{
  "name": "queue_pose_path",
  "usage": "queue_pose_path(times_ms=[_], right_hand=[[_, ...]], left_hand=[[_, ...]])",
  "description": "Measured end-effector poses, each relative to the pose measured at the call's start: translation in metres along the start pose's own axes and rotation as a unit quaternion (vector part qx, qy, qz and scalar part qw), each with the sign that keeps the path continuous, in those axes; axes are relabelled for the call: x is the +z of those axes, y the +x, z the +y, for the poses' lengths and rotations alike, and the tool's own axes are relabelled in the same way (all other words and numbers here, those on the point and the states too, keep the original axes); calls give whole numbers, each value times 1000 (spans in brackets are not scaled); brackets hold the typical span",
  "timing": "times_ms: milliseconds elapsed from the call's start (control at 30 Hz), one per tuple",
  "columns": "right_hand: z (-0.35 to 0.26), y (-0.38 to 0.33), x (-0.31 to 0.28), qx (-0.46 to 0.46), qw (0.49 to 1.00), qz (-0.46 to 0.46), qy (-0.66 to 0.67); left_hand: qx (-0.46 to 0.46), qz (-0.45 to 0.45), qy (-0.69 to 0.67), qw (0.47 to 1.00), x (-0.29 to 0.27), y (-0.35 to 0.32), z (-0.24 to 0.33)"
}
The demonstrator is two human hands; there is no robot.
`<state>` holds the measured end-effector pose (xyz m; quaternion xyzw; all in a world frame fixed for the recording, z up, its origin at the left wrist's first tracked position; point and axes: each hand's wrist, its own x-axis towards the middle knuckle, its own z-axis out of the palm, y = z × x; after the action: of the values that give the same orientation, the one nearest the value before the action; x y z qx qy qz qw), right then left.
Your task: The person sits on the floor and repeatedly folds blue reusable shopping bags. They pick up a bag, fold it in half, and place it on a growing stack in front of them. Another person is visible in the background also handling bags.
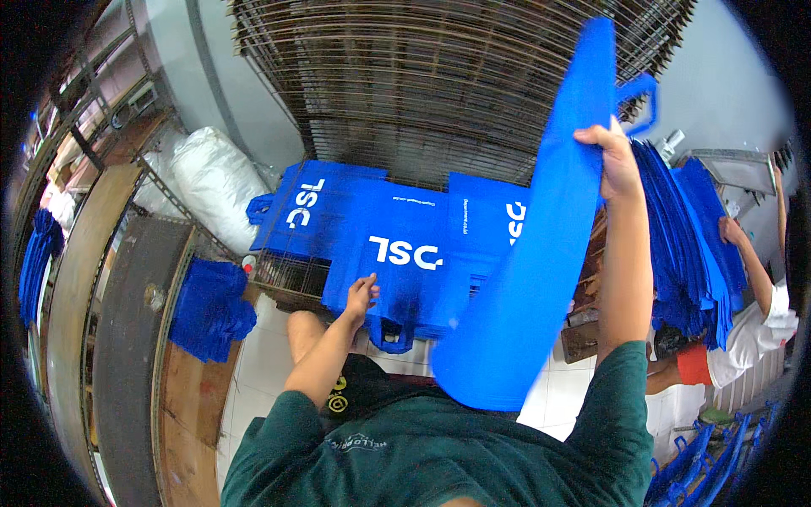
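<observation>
My right hand (pixel 615 156) is raised and closed round the upper part of a blue fabric bag (pixel 528 279). The bag hangs tall and curved, its lower end near my lap and a loop handle (pixel 646 101) sticking out beyond my hand. My left hand (pixel 361 297) is held low over another blue bag (pixel 380 283) with white lettering, its fingers curled together; whether they pinch anything is hidden. Beside that bag lie a printed blue bag (pixel 291 215) on the left and one more (pixel 477 211) on the right, partly behind the raised bag.
A tall stack of wire racks (pixel 405 76) stands straight ahead. Shelving (pixel 135 279) and a white plastic sack (pixel 215 182) are at left, with folded blue bags (pixel 211 304) nearby. At right hang many blue bags (pixel 676 245), where a co-worker's hand (pixel 733 230) touches one.
</observation>
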<state>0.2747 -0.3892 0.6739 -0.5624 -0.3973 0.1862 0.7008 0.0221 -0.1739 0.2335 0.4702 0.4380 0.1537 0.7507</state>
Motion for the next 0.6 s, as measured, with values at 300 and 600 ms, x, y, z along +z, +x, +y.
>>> queue_pose_path(times_ms=[300,600], right_hand=[[-34,0,72,87,953,-222,-189],[-72,2,67,34,957,-145,-247]], left_hand=[[127,-119,-75,982,10,8,116],[87,-167,-228,955,-15,9,143]])
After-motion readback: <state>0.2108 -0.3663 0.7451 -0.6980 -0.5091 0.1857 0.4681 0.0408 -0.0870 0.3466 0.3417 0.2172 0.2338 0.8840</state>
